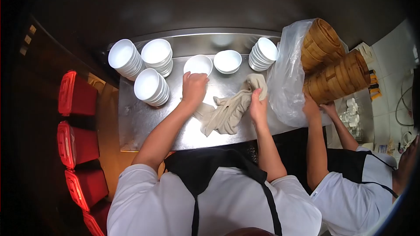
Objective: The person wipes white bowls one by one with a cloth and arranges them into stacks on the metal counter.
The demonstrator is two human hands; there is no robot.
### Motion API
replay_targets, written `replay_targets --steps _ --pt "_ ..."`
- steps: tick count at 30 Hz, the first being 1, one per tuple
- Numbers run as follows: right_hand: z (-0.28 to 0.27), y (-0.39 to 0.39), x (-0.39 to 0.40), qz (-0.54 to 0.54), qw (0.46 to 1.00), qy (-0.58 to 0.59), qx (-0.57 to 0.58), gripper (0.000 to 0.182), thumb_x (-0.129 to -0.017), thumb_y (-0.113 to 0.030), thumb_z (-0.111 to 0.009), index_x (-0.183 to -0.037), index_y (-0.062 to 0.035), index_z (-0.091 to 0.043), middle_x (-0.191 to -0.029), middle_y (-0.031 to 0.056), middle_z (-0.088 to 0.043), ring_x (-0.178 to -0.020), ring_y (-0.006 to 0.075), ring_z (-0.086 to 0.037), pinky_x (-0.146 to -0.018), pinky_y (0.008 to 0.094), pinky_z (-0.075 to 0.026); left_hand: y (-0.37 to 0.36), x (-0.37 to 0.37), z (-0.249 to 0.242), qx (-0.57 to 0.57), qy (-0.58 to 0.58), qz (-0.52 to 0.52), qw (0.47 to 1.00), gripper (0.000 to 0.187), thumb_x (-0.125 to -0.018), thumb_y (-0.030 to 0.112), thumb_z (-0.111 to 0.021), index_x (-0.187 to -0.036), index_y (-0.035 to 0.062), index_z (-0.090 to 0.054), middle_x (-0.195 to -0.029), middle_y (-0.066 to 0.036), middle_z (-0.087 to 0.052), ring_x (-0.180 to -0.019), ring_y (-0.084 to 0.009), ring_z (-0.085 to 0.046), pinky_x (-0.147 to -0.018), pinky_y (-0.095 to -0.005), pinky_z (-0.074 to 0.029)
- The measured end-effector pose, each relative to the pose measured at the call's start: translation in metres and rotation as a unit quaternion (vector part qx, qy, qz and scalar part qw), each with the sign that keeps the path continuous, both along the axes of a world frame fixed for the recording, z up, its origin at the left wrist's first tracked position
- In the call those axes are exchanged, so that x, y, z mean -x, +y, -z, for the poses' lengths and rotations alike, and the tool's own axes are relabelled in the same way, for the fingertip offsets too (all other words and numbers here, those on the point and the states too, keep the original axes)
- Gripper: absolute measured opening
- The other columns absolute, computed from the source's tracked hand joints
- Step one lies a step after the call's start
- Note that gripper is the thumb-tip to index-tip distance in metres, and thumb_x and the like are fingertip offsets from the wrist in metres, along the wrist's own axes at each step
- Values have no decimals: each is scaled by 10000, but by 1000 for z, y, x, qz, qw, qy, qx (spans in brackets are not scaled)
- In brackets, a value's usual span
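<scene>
A white bowl (198, 64) stands on the metal counter, and my left hand (195, 86) has its fingers closed at the near rim. My right hand (258, 105) grips a beige cloth (232, 112), which hangs bunched and spreads to the left over the counter. Just right of the held bowl are a few nested white bowls (228, 61). A taller stack of white bowls (263, 54) rises behind the cloth. On the left, three more stacks of bowls (152, 86) stand close together. My left fingertips are partly hidden.
At right, a co-worker's hands (311, 107) are at a clear plastic bag (286, 78) by stacked bamboo steamers (339, 78). Red lidded bins (83, 144) line the left side. A dark wall rises behind the metal counter (135, 122).
</scene>
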State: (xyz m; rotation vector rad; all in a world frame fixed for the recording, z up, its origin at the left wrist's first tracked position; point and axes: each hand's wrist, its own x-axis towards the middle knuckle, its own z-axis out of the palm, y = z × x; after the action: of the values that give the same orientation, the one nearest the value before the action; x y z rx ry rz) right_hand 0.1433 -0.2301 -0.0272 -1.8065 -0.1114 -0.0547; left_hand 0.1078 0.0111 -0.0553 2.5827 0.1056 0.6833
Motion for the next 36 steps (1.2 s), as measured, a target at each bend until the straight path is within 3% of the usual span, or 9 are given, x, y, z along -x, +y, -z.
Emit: replay_targets --steps 4,11,19,22,27,29,31,34,36 --pt "-11 -18 11 -45 992 77 -89 564 -1017 -452 -459 -1296 35 -515 -1238 138 -608 -1140 243 -584 -966 338 -457 20 -22 34 -80 17 -47 995 57 -827 97 -602 -815 64 -646 -810 -82 -660 -876 -254 -620 -1029 -509 -343" --pt "-16 -33 20 -44 896 230 -377 668 -970 -545 -463 -1316 26 -480 -1278 139 -586 -1173 263 -581 -1002 395 -463 -19 -45 11 -40 26 -34 998 661 -856 270 -683 -1394 -12 -423 -1403 -212 -463 -1374 -364 -366 -1149 -598 -171" --pt "-10 -18 23 -58 860 209 -462 653 -989 -526 -442 -1355 14 -441 -1344 145 -537 -1245 272 -527 -1063 417 -418 -46 -96 4 28 133 69 988 269 -931 290 -585 -1027 50 -658 -852 -163 -677 -897 -363 -642 -1041 -574 -330" --pt "-6 -5 26 13 902 107 -418 645 -1004 -523 -425 -1356 17 -444 -1345 156 -528 -1256 272 -513 -1063 410 -406 -53 -78 -21 247 69 43 966 228 -943 231 -554 -967 23 -643 -766 -187 -659 -786 -382 -650 -856 -490 -453" --pt "-11 27 9 -62 978 -190 57 593 -1010 -486 -443 -1268 40 -532 -1161 144 -631 -1044 233 -617 -919 362 -477 -78 -22 -23 413 68 169 892 206 -939 185 -553 -927 -9 -624 -732 -200 -620 -644 -288 -597 -605 -384 -459" --pt "-22 38 -18 -66 985 -154 33 582 -1011 -481 -439 -1213 44 -585 -1084 132 -666 -971 216 -637 -876 344 -488 -76 13 -63 334 188 187 905 201 -958 183 -581 -1037 19 -669 -777 -56 -670 -747 -57 -570 -668 -279 -480" --pt "-26 21 -43 -140 956 226 -123 589 -1018 -495 -408 -1184 31 -614 -1044 115 -678 -939 207 -643 -858 330 -489 -80 32 -79 387 163 220 880 181 -963 152 -581 -1024 4 -665 -780 -15 -666 -753 -45 -564 -686 -256 -483" --pt "-31 47 -20 -97 902 202 -369 614 -1029 -509 -358 -1186 24 -619 -1098 127 -666 -996 203 -630 -878 313 -477 -86 27 -77 456 30 180 871 182 -977 125 -556 -1055 -6 -656 -814 4 -669 -748 -52 -563 -681 -255 -485" --pt "3 61 21 -68 994 26 -81 582 -1048 -445 -345 -1332 39 -498 -1270 138 -597 -1184 235 -559 -1001 341 -422 -79 17 -66 460 1 137 877 188 -981 116 -541 -1074 -4 -652 -830 0 -672 -747 -59 -569 -681 -256 -488"
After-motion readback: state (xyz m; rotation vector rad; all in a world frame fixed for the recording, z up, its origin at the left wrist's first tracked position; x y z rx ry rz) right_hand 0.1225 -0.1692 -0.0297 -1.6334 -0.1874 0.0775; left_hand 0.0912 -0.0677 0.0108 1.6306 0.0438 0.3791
